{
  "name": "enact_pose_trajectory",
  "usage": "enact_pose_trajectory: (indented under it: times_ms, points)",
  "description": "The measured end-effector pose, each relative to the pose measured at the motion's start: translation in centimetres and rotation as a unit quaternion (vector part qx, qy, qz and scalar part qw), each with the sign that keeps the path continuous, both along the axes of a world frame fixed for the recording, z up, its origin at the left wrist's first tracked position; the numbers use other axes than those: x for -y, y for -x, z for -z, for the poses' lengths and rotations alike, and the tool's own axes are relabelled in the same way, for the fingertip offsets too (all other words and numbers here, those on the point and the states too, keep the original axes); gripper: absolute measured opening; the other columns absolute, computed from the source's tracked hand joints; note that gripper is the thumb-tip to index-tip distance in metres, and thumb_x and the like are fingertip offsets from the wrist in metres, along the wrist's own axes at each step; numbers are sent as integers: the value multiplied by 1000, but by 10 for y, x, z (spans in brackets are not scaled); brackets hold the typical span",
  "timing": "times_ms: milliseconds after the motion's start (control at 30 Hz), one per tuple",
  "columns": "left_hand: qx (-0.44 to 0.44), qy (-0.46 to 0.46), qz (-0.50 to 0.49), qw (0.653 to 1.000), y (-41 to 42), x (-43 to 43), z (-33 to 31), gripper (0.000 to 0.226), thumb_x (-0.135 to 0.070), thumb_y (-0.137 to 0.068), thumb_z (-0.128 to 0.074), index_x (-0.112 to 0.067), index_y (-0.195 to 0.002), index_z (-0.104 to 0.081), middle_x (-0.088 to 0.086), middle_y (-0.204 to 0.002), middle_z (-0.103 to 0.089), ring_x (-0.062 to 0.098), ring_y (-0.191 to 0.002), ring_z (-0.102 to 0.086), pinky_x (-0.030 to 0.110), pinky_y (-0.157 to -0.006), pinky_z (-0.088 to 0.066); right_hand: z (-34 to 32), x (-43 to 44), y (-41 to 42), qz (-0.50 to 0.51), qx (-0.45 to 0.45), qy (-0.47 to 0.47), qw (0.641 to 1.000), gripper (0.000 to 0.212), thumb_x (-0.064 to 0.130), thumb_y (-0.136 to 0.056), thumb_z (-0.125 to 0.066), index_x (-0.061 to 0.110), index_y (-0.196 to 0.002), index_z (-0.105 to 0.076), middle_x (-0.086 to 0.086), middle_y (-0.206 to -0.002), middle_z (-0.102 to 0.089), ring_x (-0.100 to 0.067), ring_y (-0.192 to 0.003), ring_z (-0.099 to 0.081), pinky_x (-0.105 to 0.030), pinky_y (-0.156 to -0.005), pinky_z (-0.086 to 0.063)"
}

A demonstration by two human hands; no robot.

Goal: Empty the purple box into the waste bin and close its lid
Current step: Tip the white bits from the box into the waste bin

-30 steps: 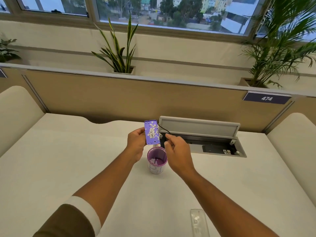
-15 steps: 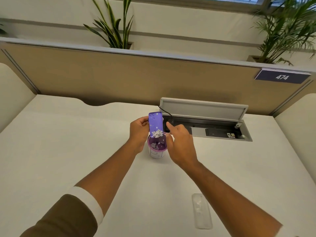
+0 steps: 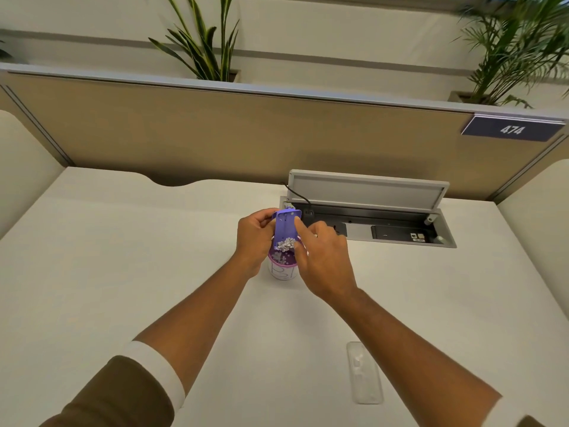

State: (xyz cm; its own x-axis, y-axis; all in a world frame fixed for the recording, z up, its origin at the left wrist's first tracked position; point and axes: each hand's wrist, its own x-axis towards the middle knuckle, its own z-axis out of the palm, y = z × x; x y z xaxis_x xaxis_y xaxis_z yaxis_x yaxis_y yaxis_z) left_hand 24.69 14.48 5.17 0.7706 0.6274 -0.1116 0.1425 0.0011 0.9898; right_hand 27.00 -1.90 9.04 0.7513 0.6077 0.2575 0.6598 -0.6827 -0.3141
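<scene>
The purple box (image 3: 285,227) is a shallow open tray held upright and tilted over the waste bin (image 3: 282,270), a small white cup with a pink-purple rim. Small pale scraps are bunched at the box's lower end, and some lie inside the bin. My left hand (image 3: 254,235) grips the box's left edge. My right hand (image 3: 320,257) holds its right edge, index finger lying on the inner face. A clear flat lid (image 3: 364,371) lies on the table near the front right.
The white table (image 3: 123,272) carries an open grey cable hatch (image 3: 369,211) just behind my hands, with a black cable coming out of it. A tan partition with a "474" plate (image 3: 511,129) closes the back. Plants stand behind it.
The box has tipped steeper and lower over the bin. The scraps slid from its middle to its bottom end, some dropping into the bin. The camera has tilted down.
</scene>
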Motion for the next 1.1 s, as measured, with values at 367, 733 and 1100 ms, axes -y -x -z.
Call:
enact_pose_trajectory:
  times_ms: [367, 733, 1100]
  points:
    - [9, -9, -10, 1000, 3, 2, 0, 24, -27, -102, -65, -20, -122, -74, -1, -109, -75, 13, -86, -74, 9, -65, -58, 10, 0, 5, 24, 37, -33, 998, 43, 34, -94, -69, 16, -132, -62, -9, -103, -68, -22, -87, -62, -40, -76, -50]
    - [32, 20, -21, 999, 8, 10, -8, 15, -26, -100, -67, -30, -114, -73, -13, -99, -76, 13, -86, -75, 12, -62, -59, 10, -4, 2, 12, 8, 19, 1000, 29, 37, -98, -63, 22, -122, -67, -5, -110, -67, -19, -94, -59, -38, -85, -46]
    - [68, 25, -27, 997, 15, 15, -21, 17, -24, -100, -68, -40, -102, -75, -25, -92, -78, 8, -85, -76, 10, -65, -58, 15, -5, -1, -6, -3, 66, 998, 30, 42, -99, -60, 28, -125, -67, -3, -108, -70, -19, -96, -59, -41, -89, -45]
